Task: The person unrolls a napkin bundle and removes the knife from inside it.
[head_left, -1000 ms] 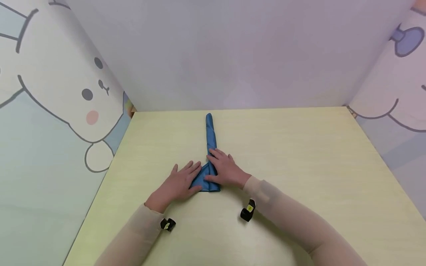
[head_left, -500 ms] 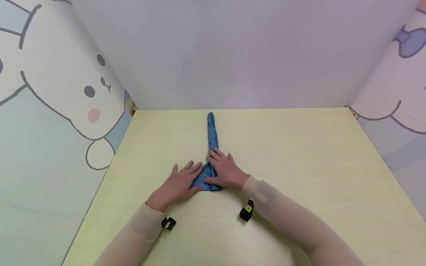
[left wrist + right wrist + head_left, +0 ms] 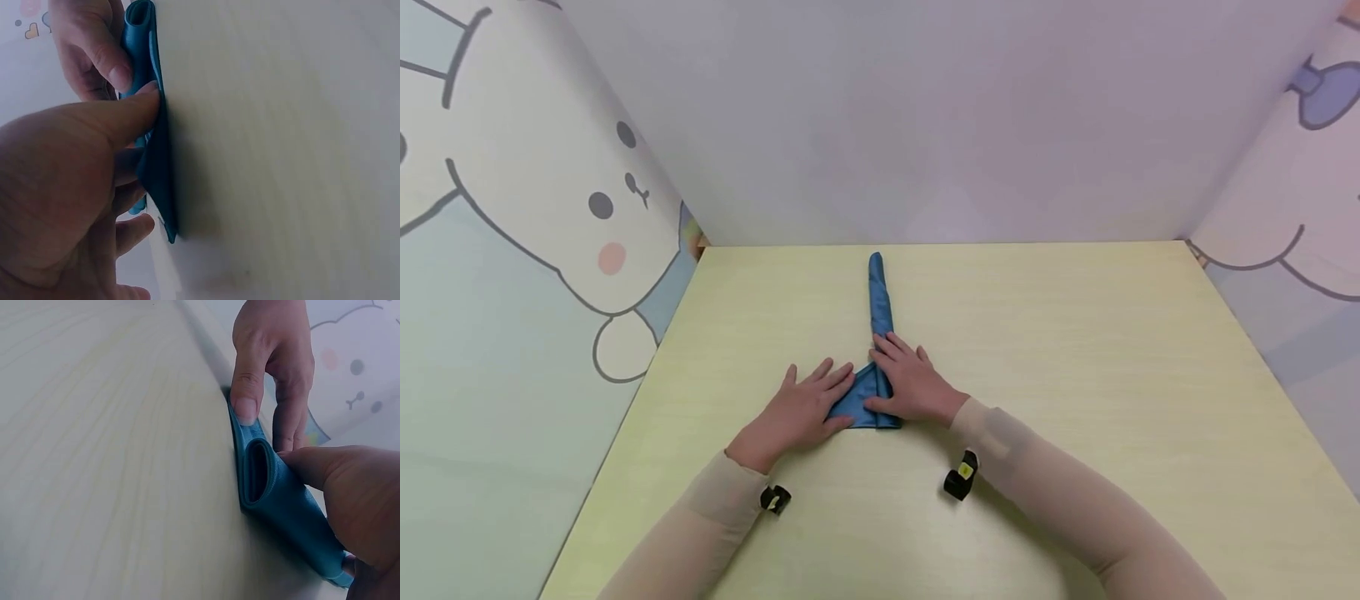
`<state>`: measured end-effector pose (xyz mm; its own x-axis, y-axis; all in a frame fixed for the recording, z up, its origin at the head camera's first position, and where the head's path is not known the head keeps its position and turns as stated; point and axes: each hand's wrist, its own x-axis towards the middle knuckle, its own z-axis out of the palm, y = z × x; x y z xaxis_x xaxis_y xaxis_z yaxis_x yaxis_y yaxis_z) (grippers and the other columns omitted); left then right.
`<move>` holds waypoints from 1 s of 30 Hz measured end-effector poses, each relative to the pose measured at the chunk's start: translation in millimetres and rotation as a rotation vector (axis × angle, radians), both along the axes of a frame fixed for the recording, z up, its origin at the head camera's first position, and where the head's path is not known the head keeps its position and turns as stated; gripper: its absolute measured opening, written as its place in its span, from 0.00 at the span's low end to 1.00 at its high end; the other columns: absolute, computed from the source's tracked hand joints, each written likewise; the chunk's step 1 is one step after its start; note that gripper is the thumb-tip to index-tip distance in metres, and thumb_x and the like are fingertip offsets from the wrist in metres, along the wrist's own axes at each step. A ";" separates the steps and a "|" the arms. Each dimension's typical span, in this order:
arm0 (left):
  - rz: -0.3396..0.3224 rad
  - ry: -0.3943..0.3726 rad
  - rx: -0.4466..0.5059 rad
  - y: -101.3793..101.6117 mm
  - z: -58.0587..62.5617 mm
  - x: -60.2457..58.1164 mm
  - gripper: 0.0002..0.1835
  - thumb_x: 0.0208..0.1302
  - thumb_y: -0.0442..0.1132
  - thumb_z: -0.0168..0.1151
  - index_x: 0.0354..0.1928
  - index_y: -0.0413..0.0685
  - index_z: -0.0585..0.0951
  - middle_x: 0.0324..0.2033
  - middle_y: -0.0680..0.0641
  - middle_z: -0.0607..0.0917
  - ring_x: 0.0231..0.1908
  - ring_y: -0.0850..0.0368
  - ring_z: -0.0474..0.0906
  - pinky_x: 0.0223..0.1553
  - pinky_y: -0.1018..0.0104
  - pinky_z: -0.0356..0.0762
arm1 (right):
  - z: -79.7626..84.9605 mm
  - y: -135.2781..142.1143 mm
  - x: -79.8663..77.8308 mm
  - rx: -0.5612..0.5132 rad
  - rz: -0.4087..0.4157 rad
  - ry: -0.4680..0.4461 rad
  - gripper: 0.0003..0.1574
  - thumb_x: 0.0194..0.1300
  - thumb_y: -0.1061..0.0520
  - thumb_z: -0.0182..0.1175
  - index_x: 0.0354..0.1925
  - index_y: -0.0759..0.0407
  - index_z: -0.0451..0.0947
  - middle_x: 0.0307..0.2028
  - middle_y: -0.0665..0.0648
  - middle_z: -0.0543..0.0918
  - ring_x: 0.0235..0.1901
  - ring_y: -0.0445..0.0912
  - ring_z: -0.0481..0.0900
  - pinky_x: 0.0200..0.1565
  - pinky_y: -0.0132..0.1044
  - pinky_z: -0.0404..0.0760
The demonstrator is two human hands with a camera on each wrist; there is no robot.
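Observation:
A blue cloth (image 3: 880, 300) lies on the table, rolled into a narrow tube that points to the far edge. At its near left a flat triangular flap (image 3: 859, 404) spreads out from the roll. My left hand (image 3: 797, 412) rests on the flap's slanted left side, fingers extended and thumb near its lower edge. Across the lower part of the roll lies my right hand (image 3: 917, 387), fingers stretched over it. The right wrist view shows the roll's layered end (image 3: 257, 478), with the right thumb (image 3: 312, 464) on top. Some fingertips are hidden behind the cloth.
The pale wooden table (image 3: 1060, 333) meets a plain wall (image 3: 925, 125) at the back. Panels with cartoon animals flank it at left (image 3: 535, 208) and right (image 3: 1285, 192). Small black devices hang at the left wrist (image 3: 775, 500) and right wrist (image 3: 961, 477).
Both hands keep nearly the same place on the cloth. The view has shifted slightly; the left hand edges a little to the left, and the roll keeps its shape.

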<state>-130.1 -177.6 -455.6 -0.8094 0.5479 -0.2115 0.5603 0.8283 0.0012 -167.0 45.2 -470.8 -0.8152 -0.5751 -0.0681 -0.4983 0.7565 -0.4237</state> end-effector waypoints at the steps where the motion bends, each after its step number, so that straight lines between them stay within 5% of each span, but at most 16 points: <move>1: -0.002 0.001 -0.006 -0.1 -0.1 -0.4 0.39 0.67 0.66 0.48 0.74 0.55 0.59 0.73 0.55 0.56 0.73 0.50 0.49 0.60 0.29 0.52 | 0.2 0.4 0.1 -0.002 -0.002 -0.003 0.54 0.59 0.31 0.61 0.72 0.57 0.58 0.75 0.53 0.48 0.74 0.50 0.39 0.64 0.66 0.49; 30: -0.040 0.026 -0.058 -4.8 -5.8 -6.4 0.39 0.67 0.68 0.46 0.75 0.60 0.56 0.74 0.55 0.53 0.73 0.49 0.48 0.61 0.32 0.54 | 3.4 29.3 -5.2 -0.090 0.042 -0.072 0.56 0.60 0.30 0.60 0.74 0.57 0.54 0.76 0.53 0.45 0.73 0.49 0.46 0.67 0.55 0.55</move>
<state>-136.5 -182.4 -461.4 -0.7926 0.5675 -0.2231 0.5925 0.8032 -0.0617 -172.2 74.5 -467.5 -0.7852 -0.6151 -0.0718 -0.4946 0.6927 -0.5248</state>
